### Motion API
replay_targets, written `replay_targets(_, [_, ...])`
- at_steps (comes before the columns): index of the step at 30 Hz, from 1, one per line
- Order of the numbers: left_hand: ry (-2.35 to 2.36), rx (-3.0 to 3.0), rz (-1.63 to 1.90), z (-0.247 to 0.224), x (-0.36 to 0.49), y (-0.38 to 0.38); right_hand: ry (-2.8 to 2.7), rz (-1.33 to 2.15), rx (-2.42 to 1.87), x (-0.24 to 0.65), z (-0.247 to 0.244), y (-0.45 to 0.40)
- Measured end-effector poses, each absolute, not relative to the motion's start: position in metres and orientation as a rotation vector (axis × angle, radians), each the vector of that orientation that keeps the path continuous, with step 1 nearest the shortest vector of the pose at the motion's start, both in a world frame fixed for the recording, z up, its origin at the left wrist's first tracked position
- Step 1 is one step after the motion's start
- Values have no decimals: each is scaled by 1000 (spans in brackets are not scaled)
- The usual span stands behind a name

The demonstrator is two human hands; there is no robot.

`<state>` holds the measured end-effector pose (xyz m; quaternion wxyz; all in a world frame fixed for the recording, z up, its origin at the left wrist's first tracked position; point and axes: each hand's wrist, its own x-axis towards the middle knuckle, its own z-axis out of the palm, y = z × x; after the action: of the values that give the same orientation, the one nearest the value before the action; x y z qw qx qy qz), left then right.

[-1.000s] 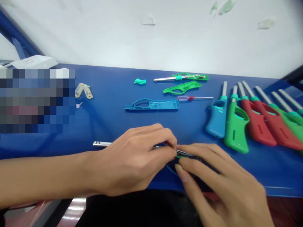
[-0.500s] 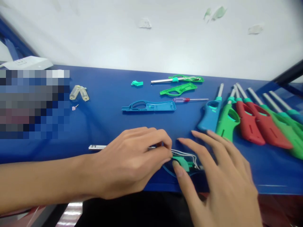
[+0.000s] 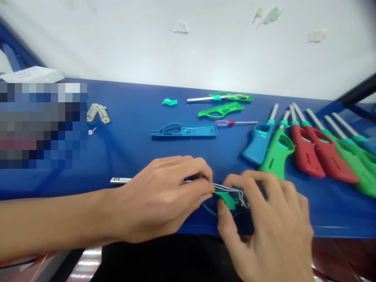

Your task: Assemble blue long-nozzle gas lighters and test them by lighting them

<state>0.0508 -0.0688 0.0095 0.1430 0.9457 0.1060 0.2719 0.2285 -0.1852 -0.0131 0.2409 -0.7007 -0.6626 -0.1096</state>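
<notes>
An opened gas lighter lies low in front of me, its metal barrel [image 3: 121,180] pointing left from under my left hand [image 3: 170,199]. That hand is closed around the middle of the lighter, with finger and thumb pinched beside the teal trigger [image 3: 226,199]. My right hand [image 3: 273,219] has its thumb against the trigger and its fingers curled over the handle end. Loose white wires [image 3: 235,189] run between the hands. Part of the blue half-shell [image 3: 209,209] shows beneath; the rest is hidden by the hands.
Beyond my hands lie a blue half-shell [image 3: 199,131], a screwdriver [image 3: 225,123], a green half-shell [image 3: 221,110], an opened green lighter [image 3: 217,98] and a teal piece [image 3: 169,102]. Clear fuel tanks [image 3: 98,113] are at left. Several whole lighters [image 3: 307,150] line the right.
My right hand's fingers have curled inward from a spread pose, and its thumb has come onto the trigger. The trigger has shifted slightly. My left hand stays nearly in place.
</notes>
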Motion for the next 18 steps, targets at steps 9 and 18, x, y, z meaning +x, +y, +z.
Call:
replay_targets(9, [290,2753,807,10,50,-69,-1854,-320,-1874,236,-16,-185])
replay_targets(18, [249,2712,789,10,49,-70,-1844,-238,-1856,236,-17,-185])
